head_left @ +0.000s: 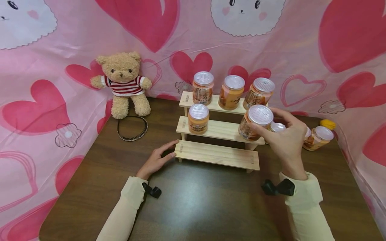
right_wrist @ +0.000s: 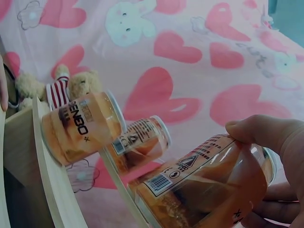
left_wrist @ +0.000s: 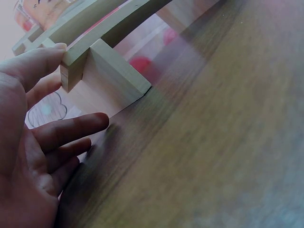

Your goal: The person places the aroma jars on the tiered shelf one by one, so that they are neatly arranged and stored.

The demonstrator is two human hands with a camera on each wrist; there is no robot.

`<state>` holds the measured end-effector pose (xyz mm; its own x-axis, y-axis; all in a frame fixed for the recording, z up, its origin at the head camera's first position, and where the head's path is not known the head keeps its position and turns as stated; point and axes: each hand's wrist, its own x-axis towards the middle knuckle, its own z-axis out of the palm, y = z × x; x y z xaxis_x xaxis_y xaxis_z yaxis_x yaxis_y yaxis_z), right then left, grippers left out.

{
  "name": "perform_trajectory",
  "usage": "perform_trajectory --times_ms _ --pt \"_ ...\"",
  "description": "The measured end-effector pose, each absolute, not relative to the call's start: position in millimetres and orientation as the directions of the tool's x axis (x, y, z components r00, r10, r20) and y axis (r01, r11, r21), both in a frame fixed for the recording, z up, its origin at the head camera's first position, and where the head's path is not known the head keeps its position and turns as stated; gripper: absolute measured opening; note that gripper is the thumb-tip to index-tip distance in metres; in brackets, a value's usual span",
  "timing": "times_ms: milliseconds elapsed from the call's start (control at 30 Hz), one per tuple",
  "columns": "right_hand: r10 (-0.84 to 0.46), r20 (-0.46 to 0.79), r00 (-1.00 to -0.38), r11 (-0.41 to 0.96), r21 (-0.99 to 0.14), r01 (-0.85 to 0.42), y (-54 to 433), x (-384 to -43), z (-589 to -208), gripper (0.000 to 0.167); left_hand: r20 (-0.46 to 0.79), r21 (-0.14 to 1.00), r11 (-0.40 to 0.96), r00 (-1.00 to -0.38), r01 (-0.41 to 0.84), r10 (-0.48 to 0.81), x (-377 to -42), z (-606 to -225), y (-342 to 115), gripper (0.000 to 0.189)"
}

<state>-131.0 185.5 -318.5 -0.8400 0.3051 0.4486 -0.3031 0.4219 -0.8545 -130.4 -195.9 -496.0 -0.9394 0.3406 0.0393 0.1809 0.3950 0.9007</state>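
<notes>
My right hand (head_left: 286, 137) holds an orange-labelled jar (head_left: 255, 124) with a clear ribbed lid, thumb on one side and fingers round the other. The jar is over the right end of the middle tier of a wooden three-step stand (head_left: 217, 155); whether its base touches the wood cannot be told. A similar jar (head_left: 198, 120) stands at that tier's left. On the top tier are three more jars (head_left: 231, 92). At the stand's lower left, my left hand (head_left: 156, 159) touches the end of the bottom board with thumb and a finger, the other fingers (left_wrist: 71, 130) extended below.
Right of the stand, behind my right hand, are more jars (head_left: 319, 138), partly hidden, with a yellow item (head_left: 328, 124) beyond. A teddy bear (head_left: 123, 83) sits at the back left, a dark headband (head_left: 132, 137) before it. Pink heart-printed cloth (head_left: 256, 50) hangs behind the table.
</notes>
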Motion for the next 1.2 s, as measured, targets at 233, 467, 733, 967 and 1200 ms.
perform_trajectory --times_ms 233,467,733,967,1200 --pt "0.279 0.461 -0.842 0.425 -0.846 -0.322 171.3 -140.2 -319.9 0.053 0.063 0.908 0.371 -0.939 0.194 0.338 -130.4 -497.9 -196.9 0.050" --pt "0.270 0.442 -0.855 0.441 -0.847 -0.298 156.4 -151.3 -326.2 0.055 0.072 0.902 0.379 -0.937 0.207 0.342 -130.0 -498.2 -197.0 0.050" --pt "0.239 0.409 -0.881 0.400 -0.868 -0.294 142.4 -159.9 -333.4 0.056 0.073 0.899 0.384 -0.936 0.211 0.343 -129.7 -496.9 -197.0 0.050" --pt "0.218 0.392 -0.894 0.425 -0.863 -0.275 133.7 -165.7 -346.2 0.058 0.072 0.897 0.388 -0.936 0.213 0.345 -129.9 -497.9 -197.2 0.050" --pt "0.198 0.417 -0.887 0.435 -0.848 -0.301 128.7 -171.5 -359.1 0.058 0.071 0.897 0.387 -0.936 0.211 0.345 -130.0 -499.0 -197.5 0.050"
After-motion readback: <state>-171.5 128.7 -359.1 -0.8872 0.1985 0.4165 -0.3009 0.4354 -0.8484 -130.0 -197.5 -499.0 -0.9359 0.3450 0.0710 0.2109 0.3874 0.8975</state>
